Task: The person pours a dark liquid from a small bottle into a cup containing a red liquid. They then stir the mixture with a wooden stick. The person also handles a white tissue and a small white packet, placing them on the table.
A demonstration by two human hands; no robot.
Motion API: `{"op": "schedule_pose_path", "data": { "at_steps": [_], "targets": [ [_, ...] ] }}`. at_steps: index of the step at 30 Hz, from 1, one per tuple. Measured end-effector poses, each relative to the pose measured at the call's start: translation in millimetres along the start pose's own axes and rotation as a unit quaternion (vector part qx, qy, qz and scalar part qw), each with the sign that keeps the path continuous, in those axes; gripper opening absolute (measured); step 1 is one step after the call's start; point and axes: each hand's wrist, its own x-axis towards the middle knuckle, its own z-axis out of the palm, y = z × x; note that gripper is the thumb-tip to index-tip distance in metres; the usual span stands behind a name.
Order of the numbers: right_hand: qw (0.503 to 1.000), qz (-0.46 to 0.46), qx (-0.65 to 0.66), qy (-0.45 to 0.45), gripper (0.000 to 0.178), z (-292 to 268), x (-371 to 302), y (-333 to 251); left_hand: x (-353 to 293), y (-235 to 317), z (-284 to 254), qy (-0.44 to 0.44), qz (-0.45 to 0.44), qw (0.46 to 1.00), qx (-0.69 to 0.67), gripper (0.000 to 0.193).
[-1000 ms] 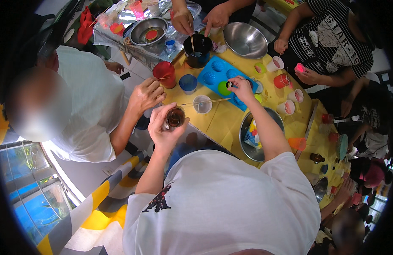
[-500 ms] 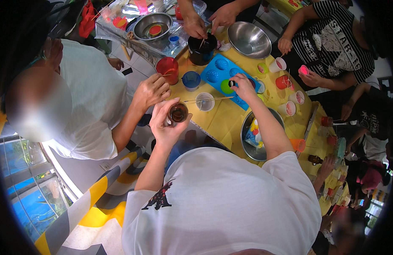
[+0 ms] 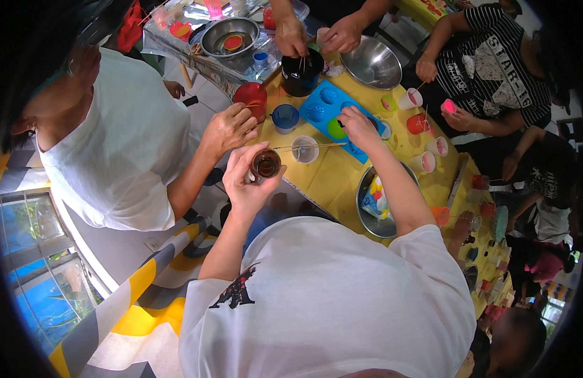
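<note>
My left hand [image 3: 243, 188] is closed around a small brown glass bottle [image 3: 266, 164], its round open mouth facing up. My right hand [image 3: 360, 128] pinches a small black cap [image 3: 340, 125] above a blue silicone mould [image 3: 316, 112]. Under the cap, one cavity of that mould looks bright green [image 3: 335, 129]. Between my hands stands a clear plastic cup [image 3: 305, 150] with thin wooden sticks [image 3: 329, 145] lying across it. Beyond it are a dark blue cup [image 3: 284, 118] and a red cup [image 3: 250, 101].
A co-worker's hand [image 3: 231, 129] at left holds a stick near the red cup. Another person's hands [image 3: 342, 34] work over a black pot [image 3: 302, 75]. Metal bowls [image 3: 372, 62] and a bowl with a colourful packet [image 3: 375, 198] stand on the yellow-covered table [image 3: 316, 183].
My right hand has turned slightly over the mould, and my left hand keeps the bottle nearly still. Across the table a person's hand now holds a pale cup. The person at left has shifted.
</note>
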Motion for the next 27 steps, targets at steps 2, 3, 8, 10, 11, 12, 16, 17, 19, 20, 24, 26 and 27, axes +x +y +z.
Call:
{"op": "schedule_pose_path", "data": {
  "at_steps": [2, 3, 8, 10, 11, 12, 16, 17, 19, 20, 24, 26, 27],
  "targets": [
    [1.000, -0.011, -0.015, 0.007, 0.020, -1.4, 0.6, -1.8, -1.2, 0.0, -1.1, -0.002, -0.004, 1.000, -0.003, 0.052],
    [1.000, -0.016, -0.020, 0.008, 0.019, -2.3, 1.4, -2.4, -1.1, -0.1, -1.5, -0.002, -0.004, 1.000, -0.003, 0.052],
    [0.998, -0.037, -0.036, 0.021, 0.017, -5.6, 3.4, -4.2, -1.2, -0.9, -2.6, -0.001, 0.001, 1.000, -0.010, 0.052],
    [0.999, -0.033, -0.032, 0.021, 0.018, -6.6, 3.8, -4.2, 0.0, -1.4, -3.2, -0.001, 0.007, 1.000, -0.012, 0.052],
    [0.999, -0.030, -0.030, 0.021, 0.019, -7.1, 3.5, -4.0, -0.9, -1.6, -3.0, -0.002, 0.007, 1.000, -0.010, 0.052],
    [1.000, -0.010, -0.010, 0.023, 0.022, -6.7, 2.9, -4.0, -1.2, -2.7, -3.5, -0.003, 0.010, 1.000, -0.008, 0.052],
    [0.984, 0.126, 0.107, 0.059, 0.037, 12.6, -8.5, 9.6, -0.6, -1.6, -1.6, 0.001, 0.017, 1.000, -0.004, 0.053],
    [0.971, 0.174, 0.144, 0.074, 0.041, 22.3, -12.7, 14.6, -0.4, -1.1, -1.1, -0.004, 0.006, 1.000, -0.008, 0.053],
    [0.920, 0.250, 0.278, 0.120, 0.040, 51.1, -21.1, 32.2, 0.6, 0.1, 0.5, -0.018, -0.016, 1.000, -0.016, 0.053],
    [0.884, 0.285, 0.341, 0.144, 0.039, 62.1, -25.3, 41.1, 2.1, 1.8, 2.6, -0.019, -0.017, 1.000, -0.017, 0.052],
    [0.779, 0.301, 0.498, 0.234, 0.037, 63.6, -21.7, 29.7, 5.2, 3.5, 7.7, -0.031, -0.010, 0.999, -0.003, 0.051],
    [0.785, 0.303, 0.479, 0.251, 0.036, 59.4, -24.3, 23.8, 8.9, 5.2, 11.9, -0.047, -0.010, 0.999, -0.011, 0.051],
    [0.792, 0.306, 0.463, 0.257, 0.036, 55.7, -22.2, 17.0, 11.5, 3.1, 14.2, -0.053, -0.006, 0.999, 0.008, 0.050]
  ]
}}
